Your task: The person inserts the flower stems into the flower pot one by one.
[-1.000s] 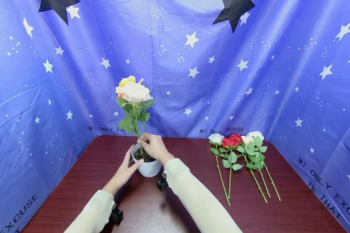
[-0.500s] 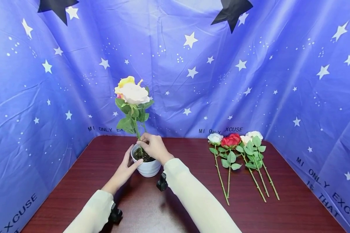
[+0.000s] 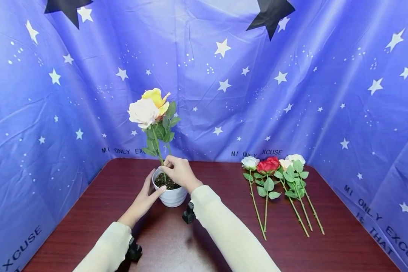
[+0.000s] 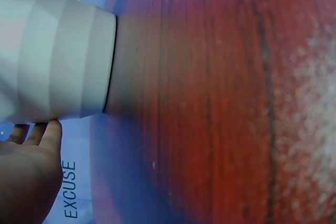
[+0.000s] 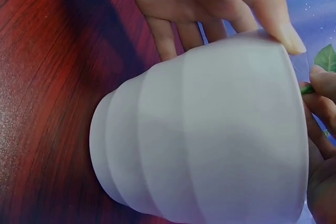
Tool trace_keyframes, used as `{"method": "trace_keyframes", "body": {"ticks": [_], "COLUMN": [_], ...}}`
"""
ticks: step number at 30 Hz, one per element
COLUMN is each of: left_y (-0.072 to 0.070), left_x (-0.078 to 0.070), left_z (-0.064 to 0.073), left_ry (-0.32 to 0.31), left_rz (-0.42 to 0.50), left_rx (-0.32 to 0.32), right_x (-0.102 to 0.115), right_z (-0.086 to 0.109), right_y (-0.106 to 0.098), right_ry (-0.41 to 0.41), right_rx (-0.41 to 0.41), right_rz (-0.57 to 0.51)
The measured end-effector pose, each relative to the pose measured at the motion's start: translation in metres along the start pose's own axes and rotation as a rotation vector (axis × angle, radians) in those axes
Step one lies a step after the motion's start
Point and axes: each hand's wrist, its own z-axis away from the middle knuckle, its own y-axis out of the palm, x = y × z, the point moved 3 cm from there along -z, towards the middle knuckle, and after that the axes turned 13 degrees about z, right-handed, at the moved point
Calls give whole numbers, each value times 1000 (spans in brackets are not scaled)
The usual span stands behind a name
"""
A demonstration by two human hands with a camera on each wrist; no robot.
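1. Between the left hand [image 3: 144, 198] and the right hand [image 3: 181, 172], the pot [image 3: 174, 199], white and ribbed, stands upright on the bench [image 3: 217, 179] with dark soil [image 3: 171, 184] inside.
2. At the pot's side, the left hand is clamped on it, thumb at the rim and fingers against the outer wall.
3. Over the soil, the right hand pinches a green stem [image 3: 160, 153] between thumb and fingers; this stem carries the white rose [image 3: 142, 112].
4. Above the hands, the white rose leans slightly left, partly covering the yellow rose [image 3: 159, 97] just behind it.
5. Between the blooms and the right hand hang green leaves [image 3: 159, 131]; a second stem [image 3: 169, 148] runs down behind that hand, its lower end hidden.
6. Well to the right of the hands, loose roses [image 3: 268, 165] lie on the bench, red, white and cream, stems toward the person.
7. Behind the hands hangs a blue cloth [image 3: 197, 90] with white stars.
8. Below the hands are pale sleeves [image 3: 221, 223].
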Motion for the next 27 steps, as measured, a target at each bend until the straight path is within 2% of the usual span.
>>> {"method": "trace_keyframes", "body": {"ticks": [9,17,27], "left_y": [-1,0,-1], "left_x": [0,1,1], "left_z": [-1,0,0], "left_ry": [5,14,16], "left_rz": [4,3,5], "left_rx": [-2,6,1], "right_x": [0,-1,-4], "right_z": [-4,0,-2], "right_y": [2,1,-8], "right_ry": [43,97,77], "right_rx": [41,32,72], "right_rz": [-19,-42,-88]}}
